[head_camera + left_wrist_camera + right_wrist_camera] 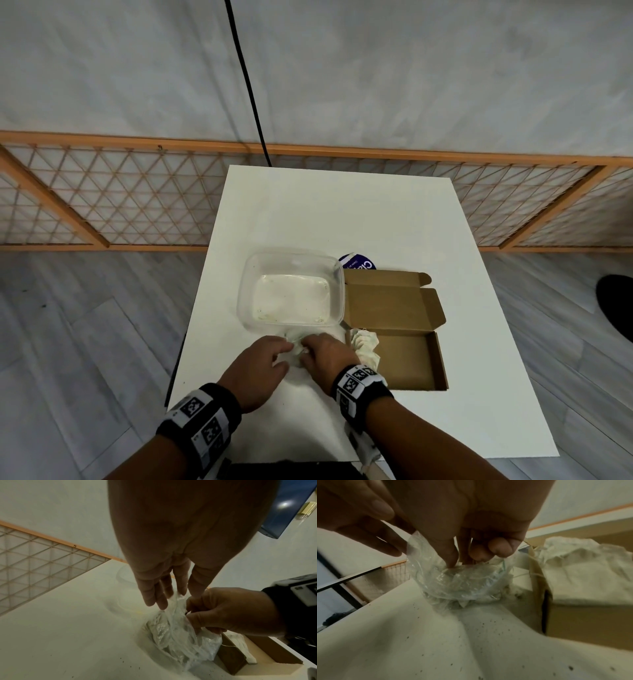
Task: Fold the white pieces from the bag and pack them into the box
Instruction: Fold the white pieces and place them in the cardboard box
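1. crinkly clear plastic bag (178, 632) sits right under both hands; left hand (256, 370) pinches its rim, right hand (323, 356) digs inside.
2. white pieces inside, i guess.
3. box (407, 359) is just right, nearer the right hand, one white piece (365, 346) on its edge.

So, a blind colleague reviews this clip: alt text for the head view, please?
Both hands, left hand and right hand, work a clear plastic bag on a white table. Beside it sit an empty clear tub and an open cardboard box holding a white piece.
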`<state>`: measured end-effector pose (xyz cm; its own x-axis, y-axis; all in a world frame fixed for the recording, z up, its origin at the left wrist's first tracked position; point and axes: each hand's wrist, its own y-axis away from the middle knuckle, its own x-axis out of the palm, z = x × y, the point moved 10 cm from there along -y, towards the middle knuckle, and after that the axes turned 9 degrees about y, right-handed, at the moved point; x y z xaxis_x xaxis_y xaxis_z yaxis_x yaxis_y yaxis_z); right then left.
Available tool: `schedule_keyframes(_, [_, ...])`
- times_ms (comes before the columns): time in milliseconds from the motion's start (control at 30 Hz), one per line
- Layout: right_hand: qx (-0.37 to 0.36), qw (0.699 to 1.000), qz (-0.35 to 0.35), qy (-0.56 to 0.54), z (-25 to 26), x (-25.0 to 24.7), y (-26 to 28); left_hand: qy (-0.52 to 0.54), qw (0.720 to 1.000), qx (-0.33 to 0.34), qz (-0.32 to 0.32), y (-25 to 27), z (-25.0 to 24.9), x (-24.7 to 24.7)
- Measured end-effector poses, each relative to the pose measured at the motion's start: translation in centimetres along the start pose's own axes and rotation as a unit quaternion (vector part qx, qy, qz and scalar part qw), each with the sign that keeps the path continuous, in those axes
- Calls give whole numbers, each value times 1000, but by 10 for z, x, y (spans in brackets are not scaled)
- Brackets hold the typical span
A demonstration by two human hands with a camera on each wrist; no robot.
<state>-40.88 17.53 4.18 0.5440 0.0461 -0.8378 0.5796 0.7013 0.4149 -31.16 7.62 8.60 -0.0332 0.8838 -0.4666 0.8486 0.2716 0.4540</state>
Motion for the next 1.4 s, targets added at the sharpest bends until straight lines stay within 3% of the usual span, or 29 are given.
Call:
schedule_keyframes(167, [-7,996,-14,-93,-9,2,3,-14,1000,25,1,1,-6,1])
schedule_keyframes(467, [-41,981,-157,-109,-16,-38,20,17,1000,6,-4,-3,0,-4])
schedule_keyframes(600, [-80,993,-88,-19,-1,-17,8,28,1000,6,-4,0,0,-1])
schedule_keyframes(700, [-53,992,-16,117,-2,6,-1,18,1000,20,-3,1,-2,1])
schedule_keyframes(800, [-17,989,5,146,-6,15,-6,-16,999,34,0,4,-7,6])
schedule_keyframes(1067, [8,992,-94,-83,-14,-31,14,-14,1000,17,-20,2,-1,-7])
schedule_keyframes(1200, [22,976,-115,-185,-18,-68,33,19,1000,-2,-17,-2,12,-9])
schedule_keyframes(1400, [-15,926,-123,-357,-7,-121,59,73,997,-29,5,-2,28,-4])
